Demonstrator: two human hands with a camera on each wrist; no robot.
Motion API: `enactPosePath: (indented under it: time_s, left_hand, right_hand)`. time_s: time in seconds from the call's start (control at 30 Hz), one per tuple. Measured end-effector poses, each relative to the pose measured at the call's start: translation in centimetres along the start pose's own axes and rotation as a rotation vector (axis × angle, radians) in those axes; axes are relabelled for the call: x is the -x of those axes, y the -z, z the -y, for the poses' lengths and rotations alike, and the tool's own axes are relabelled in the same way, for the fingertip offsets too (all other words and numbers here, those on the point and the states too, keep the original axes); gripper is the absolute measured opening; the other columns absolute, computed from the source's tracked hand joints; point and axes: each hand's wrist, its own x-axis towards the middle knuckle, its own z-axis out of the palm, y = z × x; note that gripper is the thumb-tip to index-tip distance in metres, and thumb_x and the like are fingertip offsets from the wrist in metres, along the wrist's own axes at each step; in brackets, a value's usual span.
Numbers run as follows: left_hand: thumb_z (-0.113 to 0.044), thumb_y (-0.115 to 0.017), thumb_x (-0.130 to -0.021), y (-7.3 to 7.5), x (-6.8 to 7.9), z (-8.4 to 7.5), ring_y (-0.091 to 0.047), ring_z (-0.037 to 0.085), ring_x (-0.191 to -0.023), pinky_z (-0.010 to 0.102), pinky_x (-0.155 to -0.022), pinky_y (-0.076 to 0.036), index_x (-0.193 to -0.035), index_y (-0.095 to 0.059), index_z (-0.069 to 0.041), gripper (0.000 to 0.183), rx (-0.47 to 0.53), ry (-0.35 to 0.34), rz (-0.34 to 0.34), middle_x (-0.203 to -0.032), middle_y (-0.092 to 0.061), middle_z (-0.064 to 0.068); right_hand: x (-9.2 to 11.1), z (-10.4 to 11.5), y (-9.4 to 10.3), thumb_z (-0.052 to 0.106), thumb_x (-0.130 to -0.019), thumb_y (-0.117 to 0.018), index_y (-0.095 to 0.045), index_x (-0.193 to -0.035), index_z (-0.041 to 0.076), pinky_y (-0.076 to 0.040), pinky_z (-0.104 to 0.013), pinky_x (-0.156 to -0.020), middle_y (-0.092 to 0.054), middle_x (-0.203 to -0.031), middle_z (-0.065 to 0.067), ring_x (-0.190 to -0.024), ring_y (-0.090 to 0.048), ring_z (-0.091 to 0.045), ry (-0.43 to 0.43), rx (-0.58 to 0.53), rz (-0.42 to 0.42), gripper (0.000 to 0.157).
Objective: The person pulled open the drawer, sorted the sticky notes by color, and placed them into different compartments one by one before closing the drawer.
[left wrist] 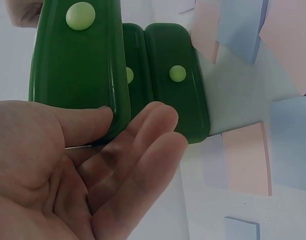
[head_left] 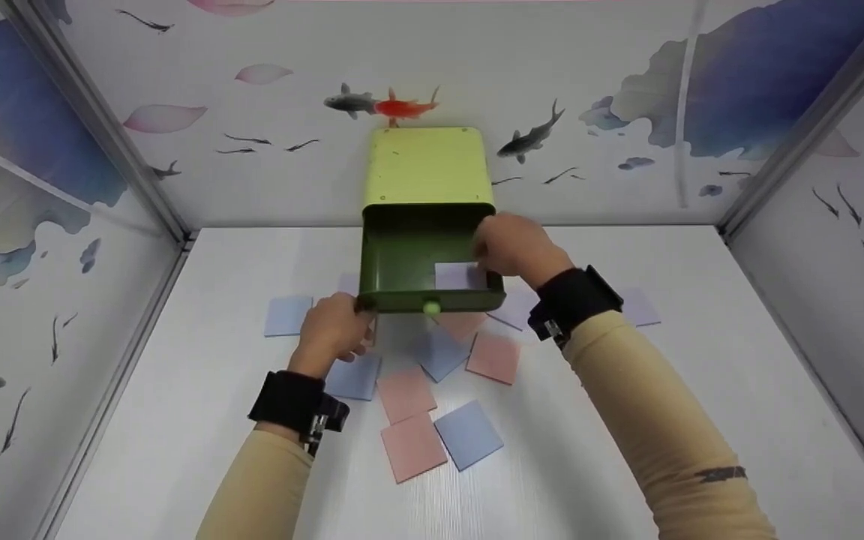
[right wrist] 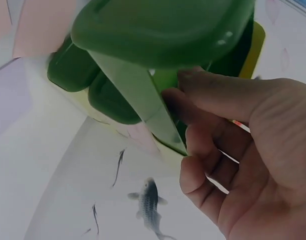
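Observation:
A green drawer (head_left: 402, 302) with a round light-green knob is pulled out of the top of a small cabinet (head_left: 428, 165). My left hand (head_left: 333, 330) holds the drawer's front left corner. In the left wrist view its thumb (left wrist: 88, 122) presses on the drawer front, the other fingers curling below. My right hand (head_left: 514, 246) reaches over the drawer's right wall, fingers bent. Beside those fingertips, a lilac square pad (head_left: 460, 276) shows inside the drawer. From the right wrist view, the drawer front hides whether thumb and forefinger (right wrist: 213, 92) pinch the pad.
Pink pads (head_left: 413, 448) and blue pads (head_left: 469, 435) lie scattered on the white table (head_left: 702, 420). A lilac pad (head_left: 640, 306) lies to the right. Two lower drawers (left wrist: 175, 100) are closed. A patterned wall stands behind the cabinet.

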Motion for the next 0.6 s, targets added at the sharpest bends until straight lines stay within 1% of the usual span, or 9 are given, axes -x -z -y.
enactPosePath:
  time_s: [0.17,0.23,0.33,0.43,0.53,0.6]
  left_hand:
    - [-0.022,-0.050,-0.100,0.1,0.0,0.0,-0.072,0.021,-0.064,0.030,-0.053,-0.055,-0.104,-0.067,0.005,0.032,0.004,-0.018,0.005,-0.090,-0.075,0.015]
    - [-0.023,-0.050,-0.100,0.1,0.0,0.1,-0.072,0.021,-0.064,0.030,-0.052,-0.056,-0.102,-0.067,0.005,0.032,0.010,-0.026,0.004,-0.090,-0.074,0.016]
    - [-0.023,-0.050,-0.100,0.2,0.0,0.1,-0.072,0.022,-0.064,0.031,-0.052,-0.056,-0.099,-0.066,0.004,0.031,0.016,-0.028,-0.005,-0.090,-0.074,0.016]
    - [-0.023,-0.050,-0.100,0.1,-0.1,0.1,-0.071,0.021,-0.064,0.030,-0.052,-0.055,-0.097,-0.066,0.003,0.030,0.014,-0.025,-0.012,-0.089,-0.074,0.016]
    - [-0.023,-0.050,-0.100,0.0,0.0,0.1,-0.072,0.022,-0.065,0.030,-0.052,-0.055,-0.097,-0.066,0.002,0.030,0.006,-0.017,-0.012,-0.088,-0.074,0.015]
    - [-0.023,-0.050,-0.100,0.0,0.0,0.1,-0.071,0.022,-0.064,0.030,-0.052,-0.055,-0.097,-0.066,0.001,0.029,0.003,-0.015,-0.010,-0.088,-0.074,0.014]
  right_hand:
    - [1.5,-0.8,1.1,0.008,-0.085,-0.070,-0.078,-0.097,0.011,-0.055,-0.043,-0.081,-0.075,-0.098,-0.006,-0.094,-0.068,-0.026,0.037,-0.037,-0.025,0.014]
    - [1.9,-1.2,1.4,0.009,-0.086,-0.071,-0.078,-0.096,0.011,-0.055,-0.043,-0.080,-0.075,-0.095,-0.005,-0.091,-0.067,-0.025,0.039,-0.044,-0.040,0.013]
    - [2.5,-2.1,1.8,0.011,-0.085,-0.072,-0.077,-0.100,0.010,-0.055,-0.044,-0.081,-0.074,-0.097,-0.007,-0.091,-0.067,-0.025,0.009,-0.060,-0.059,0.016]
    - [3.3,-3.6,1.9,0.011,-0.085,-0.073,-0.076,-0.105,0.007,-0.055,-0.046,-0.082,-0.074,-0.101,-0.010,-0.093,-0.068,-0.027,-0.037,-0.068,-0.068,0.021]
    - [4.3,-5.4,1.6,0.010,-0.084,-0.073,-0.076,-0.105,0.006,-0.054,-0.047,-0.083,-0.074,-0.101,-0.012,-0.093,-0.068,-0.028,-0.070,-0.073,-0.074,0.022]
    - [5.1,-6.7,1.0,0.009,-0.083,-0.073,-0.075,-0.105,0.005,-0.054,-0.047,-0.083,-0.074,-0.102,-0.012,-0.094,-0.068,-0.029,-0.093,-0.076,-0.063,0.022]
